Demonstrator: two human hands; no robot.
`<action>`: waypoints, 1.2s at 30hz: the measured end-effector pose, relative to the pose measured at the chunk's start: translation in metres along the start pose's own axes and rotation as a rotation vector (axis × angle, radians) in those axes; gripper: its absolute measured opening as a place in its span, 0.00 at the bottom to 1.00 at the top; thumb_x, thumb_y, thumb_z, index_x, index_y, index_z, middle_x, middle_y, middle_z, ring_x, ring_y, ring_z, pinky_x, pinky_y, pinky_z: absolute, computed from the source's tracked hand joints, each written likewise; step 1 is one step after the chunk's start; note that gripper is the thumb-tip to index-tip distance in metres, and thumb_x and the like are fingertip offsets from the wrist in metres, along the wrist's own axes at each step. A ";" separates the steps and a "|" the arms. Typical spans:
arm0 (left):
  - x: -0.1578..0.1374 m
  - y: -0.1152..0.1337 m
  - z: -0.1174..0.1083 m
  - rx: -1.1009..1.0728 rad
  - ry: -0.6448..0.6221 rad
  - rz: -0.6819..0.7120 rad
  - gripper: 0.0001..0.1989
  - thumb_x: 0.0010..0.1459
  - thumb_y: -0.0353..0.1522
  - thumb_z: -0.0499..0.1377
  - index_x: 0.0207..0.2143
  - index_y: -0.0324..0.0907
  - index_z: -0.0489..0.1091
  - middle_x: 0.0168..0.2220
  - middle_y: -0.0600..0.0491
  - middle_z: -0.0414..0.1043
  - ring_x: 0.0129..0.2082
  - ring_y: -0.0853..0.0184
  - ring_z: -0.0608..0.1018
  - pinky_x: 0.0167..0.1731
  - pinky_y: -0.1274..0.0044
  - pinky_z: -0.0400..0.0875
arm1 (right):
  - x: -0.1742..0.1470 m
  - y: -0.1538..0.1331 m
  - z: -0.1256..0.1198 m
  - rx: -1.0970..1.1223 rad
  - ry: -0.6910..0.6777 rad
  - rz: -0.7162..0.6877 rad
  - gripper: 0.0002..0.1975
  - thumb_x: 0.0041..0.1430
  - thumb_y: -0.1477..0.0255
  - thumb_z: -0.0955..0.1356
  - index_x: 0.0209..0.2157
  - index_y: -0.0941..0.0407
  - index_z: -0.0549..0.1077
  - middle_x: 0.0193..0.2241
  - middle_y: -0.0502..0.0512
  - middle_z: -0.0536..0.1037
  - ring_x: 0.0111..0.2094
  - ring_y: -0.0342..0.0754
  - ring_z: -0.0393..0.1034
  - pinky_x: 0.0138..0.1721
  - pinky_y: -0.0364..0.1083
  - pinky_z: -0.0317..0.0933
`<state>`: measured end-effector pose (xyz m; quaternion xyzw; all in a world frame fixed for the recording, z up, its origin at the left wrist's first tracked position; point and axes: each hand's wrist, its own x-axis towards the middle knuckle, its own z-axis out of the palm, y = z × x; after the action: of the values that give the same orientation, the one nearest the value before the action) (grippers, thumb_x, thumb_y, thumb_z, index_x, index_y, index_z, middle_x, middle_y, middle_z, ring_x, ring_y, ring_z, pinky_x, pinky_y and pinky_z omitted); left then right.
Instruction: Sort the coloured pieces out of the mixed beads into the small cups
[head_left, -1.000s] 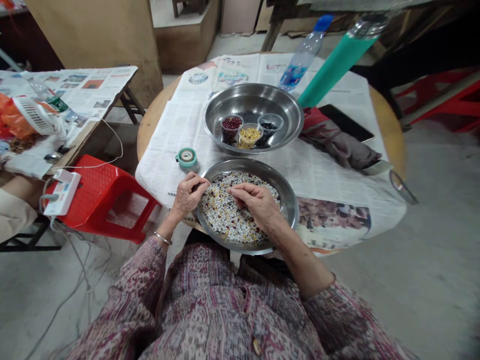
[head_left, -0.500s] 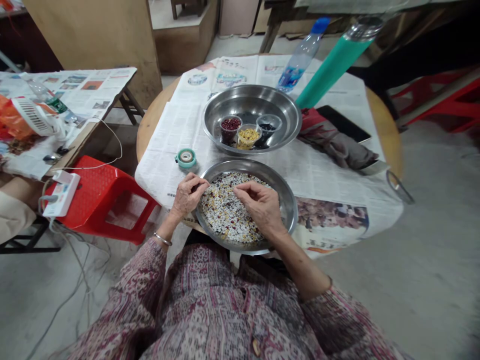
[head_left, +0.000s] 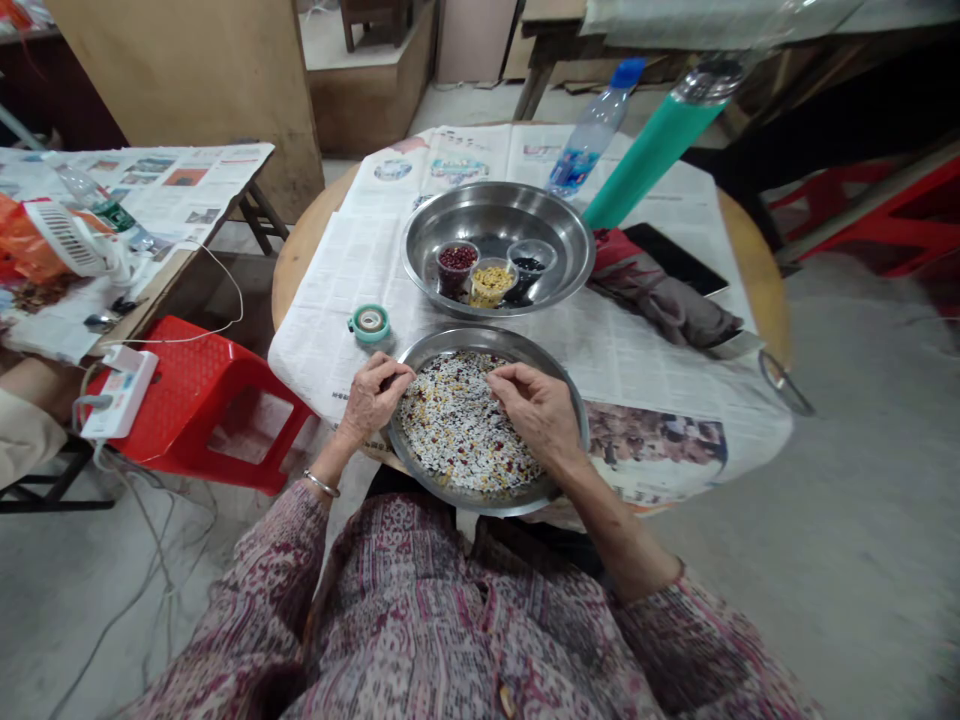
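In front of me a metal basin holds mixed grains and beans, white, yellow, dark red and black. My left hand is closed at the basin's left rim, fingers curled; anything inside them is hidden. Over the right part of the mix, my right hand pinches thumb and fingertips together, and what they hold is too small to make out. Behind stands a second metal basin with three clear cups: dark red beans, yellow kernels and black beans.
Newspaper covers the round table. On it are a green tape roll, a plastic bottle, a green flask, a folded umbrella and a dark phone. A red stool with a power strip stands left.
My right hand has moved slightly right over the grain mix, still pinched. My left hand stays near the left rim. The whole view has shifted a little.
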<state>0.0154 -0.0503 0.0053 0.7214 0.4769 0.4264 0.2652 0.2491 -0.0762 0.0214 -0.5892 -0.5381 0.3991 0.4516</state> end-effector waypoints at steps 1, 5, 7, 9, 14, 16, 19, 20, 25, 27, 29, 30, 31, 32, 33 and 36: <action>0.000 0.000 0.000 0.002 -0.001 -0.001 0.07 0.63 0.26 0.59 0.33 0.40 0.76 0.32 0.54 0.69 0.34 0.69 0.73 0.37 0.76 0.67 | -0.001 0.000 -0.001 -0.016 -0.009 -0.006 0.14 0.54 0.59 0.68 0.29 0.56 0.75 0.21 0.47 0.68 0.23 0.42 0.59 0.26 0.43 0.52; 0.000 0.002 0.000 0.016 -0.009 -0.013 0.07 0.63 0.27 0.59 0.32 0.41 0.76 0.32 0.54 0.69 0.35 0.68 0.73 0.38 0.76 0.68 | -0.003 0.000 -0.002 -0.068 -0.036 -0.013 0.13 0.52 0.61 0.68 0.27 0.57 0.77 0.21 0.48 0.72 0.24 0.43 0.62 0.28 0.44 0.54; 0.000 0.002 -0.001 0.018 -0.008 -0.016 0.07 0.63 0.27 0.59 0.33 0.41 0.76 0.32 0.54 0.69 0.35 0.68 0.73 0.38 0.76 0.68 | -0.003 0.002 -0.003 -0.067 -0.034 -0.009 0.13 0.51 0.62 0.68 0.27 0.57 0.77 0.22 0.49 0.74 0.25 0.44 0.64 0.30 0.45 0.56; 0.000 0.002 -0.001 0.011 -0.007 -0.007 0.07 0.63 0.27 0.59 0.33 0.40 0.76 0.32 0.54 0.69 0.35 0.68 0.73 0.38 0.76 0.68 | -0.002 0.004 -0.002 -0.054 -0.034 0.003 0.13 0.50 0.62 0.68 0.28 0.57 0.78 0.23 0.50 0.76 0.25 0.44 0.65 0.30 0.45 0.57; 0.000 0.001 0.000 0.012 -0.010 0.003 0.07 0.63 0.27 0.59 0.33 0.41 0.76 0.32 0.54 0.69 0.35 0.68 0.73 0.38 0.75 0.68 | -0.001 0.009 -0.002 -0.014 -0.039 0.047 0.14 0.47 0.61 0.69 0.30 0.57 0.80 0.23 0.51 0.77 0.24 0.44 0.65 0.29 0.45 0.56; 0.000 0.002 -0.001 0.013 -0.010 -0.009 0.07 0.63 0.27 0.59 0.33 0.41 0.76 0.33 0.54 0.69 0.35 0.68 0.74 0.38 0.75 0.68 | 0.000 0.009 -0.002 -0.001 -0.041 0.058 0.14 0.47 0.62 0.69 0.30 0.57 0.80 0.22 0.51 0.76 0.24 0.43 0.64 0.27 0.44 0.56; 0.000 0.003 -0.001 0.010 -0.009 -0.012 0.07 0.63 0.27 0.59 0.33 0.41 0.76 0.32 0.54 0.69 0.35 0.68 0.73 0.39 0.75 0.68 | 0.001 0.006 -0.002 0.020 -0.045 0.055 0.13 0.48 0.63 0.70 0.31 0.57 0.80 0.22 0.50 0.76 0.23 0.43 0.63 0.27 0.44 0.56; 0.000 0.003 -0.001 0.009 -0.010 -0.013 0.07 0.63 0.27 0.58 0.33 0.41 0.76 0.32 0.54 0.69 0.35 0.68 0.73 0.39 0.75 0.68 | 0.002 0.004 -0.002 0.026 -0.041 0.049 0.13 0.48 0.63 0.70 0.30 0.57 0.80 0.22 0.50 0.76 0.23 0.42 0.63 0.26 0.44 0.56; 0.000 0.003 -0.002 0.006 -0.015 -0.014 0.08 0.63 0.29 0.58 0.32 0.41 0.76 0.32 0.53 0.69 0.35 0.68 0.73 0.38 0.75 0.68 | 0.005 -0.006 -0.002 0.046 -0.024 0.023 0.12 0.47 0.62 0.71 0.30 0.57 0.80 0.22 0.50 0.77 0.23 0.42 0.63 0.26 0.43 0.57; 0.000 0.002 -0.002 0.009 -0.016 -0.016 0.08 0.63 0.29 0.58 0.32 0.41 0.76 0.32 0.53 0.70 0.35 0.68 0.73 0.38 0.75 0.68 | 0.006 -0.008 -0.003 0.062 -0.016 0.020 0.12 0.47 0.62 0.72 0.30 0.56 0.80 0.23 0.50 0.77 0.23 0.42 0.64 0.26 0.43 0.58; 0.000 0.002 -0.002 0.017 -0.013 -0.024 0.08 0.63 0.29 0.58 0.33 0.41 0.76 0.33 0.53 0.70 0.35 0.68 0.74 0.38 0.75 0.68 | 0.008 -0.009 -0.003 0.076 -0.001 0.019 0.13 0.46 0.61 0.73 0.30 0.56 0.80 0.23 0.50 0.78 0.23 0.42 0.64 0.26 0.43 0.58; 0.000 0.002 -0.002 0.020 -0.013 -0.027 0.07 0.63 0.29 0.59 0.33 0.41 0.76 0.33 0.53 0.70 0.35 0.68 0.74 0.38 0.75 0.68 | 0.010 -0.009 -0.004 0.081 0.005 0.023 0.13 0.46 0.61 0.73 0.30 0.57 0.80 0.23 0.50 0.77 0.23 0.42 0.64 0.26 0.43 0.58; 0.000 0.002 -0.001 0.023 -0.012 -0.027 0.07 0.63 0.29 0.59 0.33 0.41 0.76 0.33 0.53 0.70 0.35 0.68 0.73 0.39 0.75 0.68 | 0.012 -0.010 -0.004 0.084 0.016 0.027 0.13 0.46 0.61 0.73 0.30 0.57 0.80 0.22 0.49 0.77 0.23 0.42 0.64 0.26 0.43 0.58; 0.000 0.003 -0.001 0.025 -0.011 -0.026 0.07 0.63 0.28 0.59 0.33 0.41 0.76 0.32 0.53 0.70 0.34 0.68 0.73 0.39 0.75 0.68 | 0.015 -0.010 -0.005 0.086 0.025 0.029 0.14 0.47 0.61 0.73 0.30 0.57 0.79 0.22 0.49 0.77 0.22 0.41 0.63 0.26 0.43 0.58; 0.000 0.003 -0.001 0.025 -0.010 -0.023 0.07 0.63 0.28 0.59 0.32 0.41 0.76 0.32 0.54 0.69 0.34 0.68 0.73 0.39 0.75 0.68 | 0.018 -0.011 -0.006 0.089 0.035 0.027 0.13 0.48 0.61 0.73 0.30 0.57 0.79 0.22 0.49 0.76 0.22 0.41 0.63 0.26 0.43 0.57; 0.000 0.003 -0.002 0.024 0.001 -0.015 0.07 0.62 0.27 0.59 0.32 0.41 0.76 0.31 0.54 0.68 0.34 0.69 0.73 0.39 0.76 0.68 | 0.031 -0.014 -0.008 0.116 0.061 -0.010 0.12 0.49 0.62 0.73 0.30 0.57 0.78 0.23 0.49 0.77 0.23 0.40 0.63 0.27 0.43 0.58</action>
<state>0.0155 -0.0514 0.0089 0.7205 0.4876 0.4192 0.2597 0.2560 -0.0461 0.0378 -0.5712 -0.5031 0.4093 0.5031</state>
